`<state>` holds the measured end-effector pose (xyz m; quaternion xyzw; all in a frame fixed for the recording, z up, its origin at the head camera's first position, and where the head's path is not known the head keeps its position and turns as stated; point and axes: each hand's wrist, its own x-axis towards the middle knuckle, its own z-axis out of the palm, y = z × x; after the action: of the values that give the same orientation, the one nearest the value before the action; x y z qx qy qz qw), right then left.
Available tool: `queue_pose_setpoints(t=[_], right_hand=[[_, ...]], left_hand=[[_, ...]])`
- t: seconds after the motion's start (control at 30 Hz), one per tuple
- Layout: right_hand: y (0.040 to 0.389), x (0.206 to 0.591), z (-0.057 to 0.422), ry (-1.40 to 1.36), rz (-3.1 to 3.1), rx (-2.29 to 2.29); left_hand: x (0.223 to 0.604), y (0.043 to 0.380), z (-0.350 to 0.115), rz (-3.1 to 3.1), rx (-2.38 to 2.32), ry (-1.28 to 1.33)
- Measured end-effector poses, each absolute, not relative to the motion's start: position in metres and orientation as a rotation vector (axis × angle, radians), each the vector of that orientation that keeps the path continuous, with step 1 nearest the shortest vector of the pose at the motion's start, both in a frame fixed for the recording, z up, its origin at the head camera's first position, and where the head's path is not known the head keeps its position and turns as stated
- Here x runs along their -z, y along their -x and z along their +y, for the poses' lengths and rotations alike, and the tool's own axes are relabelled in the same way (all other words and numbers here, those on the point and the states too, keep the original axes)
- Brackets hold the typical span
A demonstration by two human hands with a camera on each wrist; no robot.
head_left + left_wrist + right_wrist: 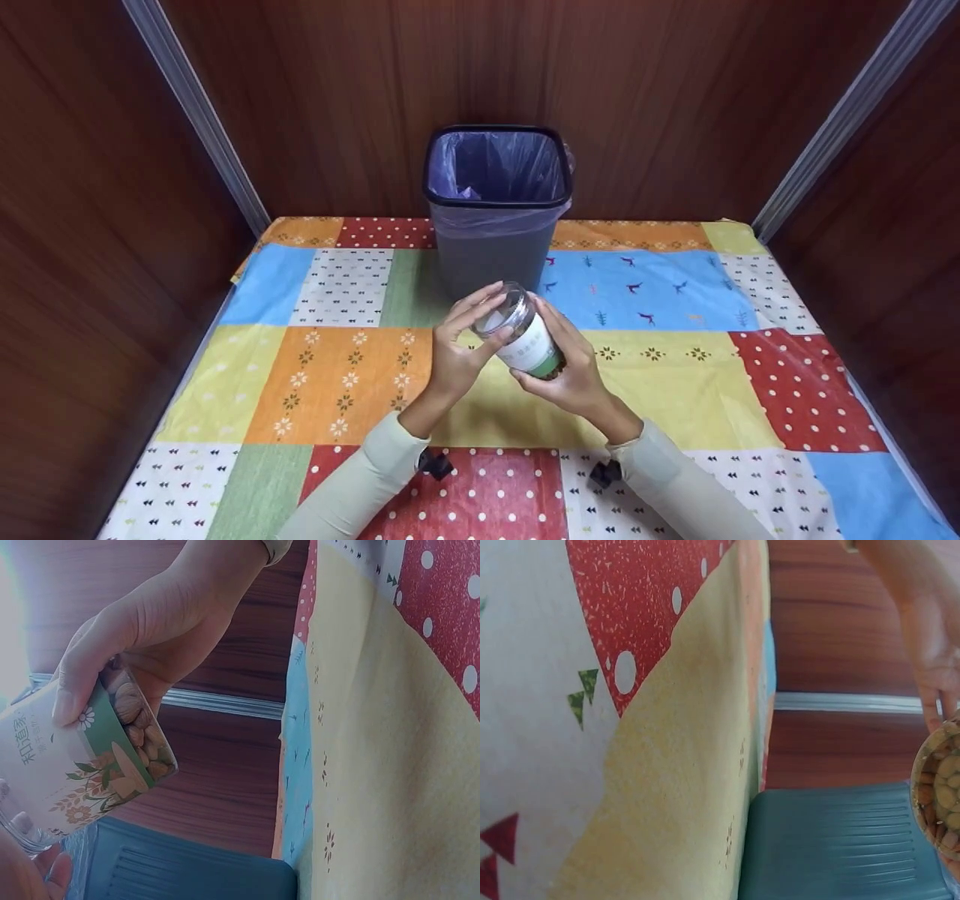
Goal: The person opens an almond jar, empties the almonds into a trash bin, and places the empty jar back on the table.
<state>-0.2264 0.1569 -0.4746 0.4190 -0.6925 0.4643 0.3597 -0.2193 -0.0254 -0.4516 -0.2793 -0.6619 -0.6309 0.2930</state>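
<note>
Both hands hold a clear jar of almonds [534, 349] tilted in front of the bin, its clear top end pointing up and left. My left hand [459, 352] grips this top end, with thumb and fingers on opposite sides of the rim. The right hand [574, 371] is wrapped round the lower body, its thumb pressed on the white and green label [60, 754] in the left wrist view. Almonds [142, 727] show through the plastic near the base. In the right wrist view the jar's round bottom [946, 791] faces the camera, full of nuts.
A grey bin [491, 240] with a black rim and a clear plastic liner [517, 161] stands just beyond the jar, near the back wall. A patchwork cloth [345, 390] covers the table. Dark wood panels [360, 75] enclose it at the back and sides.
</note>
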Motion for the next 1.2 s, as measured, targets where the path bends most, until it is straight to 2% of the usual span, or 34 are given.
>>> queue_pose_setpoints(t=[0.23, 0.47, 0.67, 1.2], right_hand=[[0.226, 0.475, 0.158, -1.079, -1.787, -1.188], [0.224, 0.474, 0.159, -1.08, -1.796, -1.185], [0.223, 0.475, 0.16, -1.094, -1.801, -1.186], [0.228, 0.484, 0.16, -1.107, -1.774, -1.167]], left_hand=[[0.452, 0.22, -0.024, -1.751, 1.677, 0.734], [0.472, 0.234, -0.022, -1.752, 1.654, 0.716], [0.455, 0.217, -0.019, -1.752, 1.656, 0.692], [0.456, 0.218, -0.026, -1.725, 1.691, 0.777]])
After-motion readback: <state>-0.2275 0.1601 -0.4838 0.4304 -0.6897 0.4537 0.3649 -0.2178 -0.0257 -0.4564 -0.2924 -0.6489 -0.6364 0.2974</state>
